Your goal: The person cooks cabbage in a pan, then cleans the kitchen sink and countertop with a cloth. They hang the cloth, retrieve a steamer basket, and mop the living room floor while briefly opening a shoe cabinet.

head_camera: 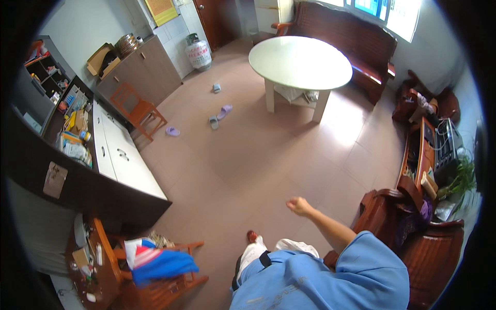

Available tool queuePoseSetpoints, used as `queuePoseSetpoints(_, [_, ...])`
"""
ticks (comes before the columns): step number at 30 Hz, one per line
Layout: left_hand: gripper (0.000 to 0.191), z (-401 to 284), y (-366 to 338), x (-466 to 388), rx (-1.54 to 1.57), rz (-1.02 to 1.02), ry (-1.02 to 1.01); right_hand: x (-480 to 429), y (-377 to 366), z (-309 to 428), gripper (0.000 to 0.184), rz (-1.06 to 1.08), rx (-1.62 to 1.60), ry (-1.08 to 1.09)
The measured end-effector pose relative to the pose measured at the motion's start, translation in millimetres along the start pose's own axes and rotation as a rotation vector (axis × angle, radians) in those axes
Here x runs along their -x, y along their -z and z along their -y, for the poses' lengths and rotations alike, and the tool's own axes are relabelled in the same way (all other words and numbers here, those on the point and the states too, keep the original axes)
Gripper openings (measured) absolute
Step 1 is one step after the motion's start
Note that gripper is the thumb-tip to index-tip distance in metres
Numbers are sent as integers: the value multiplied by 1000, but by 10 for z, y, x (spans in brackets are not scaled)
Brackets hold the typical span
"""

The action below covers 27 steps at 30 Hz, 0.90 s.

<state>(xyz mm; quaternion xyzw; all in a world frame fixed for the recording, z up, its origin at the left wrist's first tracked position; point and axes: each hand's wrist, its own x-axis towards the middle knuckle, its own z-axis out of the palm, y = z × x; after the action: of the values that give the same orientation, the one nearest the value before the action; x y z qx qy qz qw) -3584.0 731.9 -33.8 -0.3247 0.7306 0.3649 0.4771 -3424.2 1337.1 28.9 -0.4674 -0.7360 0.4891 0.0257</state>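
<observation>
My right hand [298,205] swings in front of my body, over the tiled floor [240,174]. Its fingers are curled in and nothing shows in them. My left hand is out of view. Below me are my blue shirt [298,279], light trousers [254,252] and one reddish shoe [252,235]. To the right of my arm stands a carved dark wooden armchair [430,248]. On my left, a wooden chair [166,290] has a blue, white and red cloth [162,265] draped over it.
A round pale table [298,64] stands ahead, before a wooden bench [345,42]. Slippers [224,111] lie scattered on the floor. To the left are a white-doored cabinet [128,155] and a small wooden chair [139,112]. A gas cylinder [198,53] stands near the brown door [217,19].
</observation>
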Motion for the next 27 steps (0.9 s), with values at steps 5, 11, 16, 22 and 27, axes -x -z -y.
queuePoseSetpoints(5, [15, -2710, -351, -460, 65, 290, -223, -237, -124, -563, 30, 70, 288, -207])
queuePoseSetpoints(11, [26, -6048, -1888, -203, -60, 204, -881, -510, -90, -1212, 26, 271, 245, -859])
queuePoseSetpoints(16, [27, -7166, -2348, -293, -239, 238, -937, -2392, 258, -1038, 20, 394, 497, -646])
queuePoseSetpoints(22, [14, -7011, -1831, -1082, 61, 11, -519, -6184, 535, 956, 16, -119, 266, -51])
queuePoseSetpoints(27, [21, -7130, -1448, -1465, 143, -52, -110, -8112, 536, 3242, 17, -200, -431, 291])
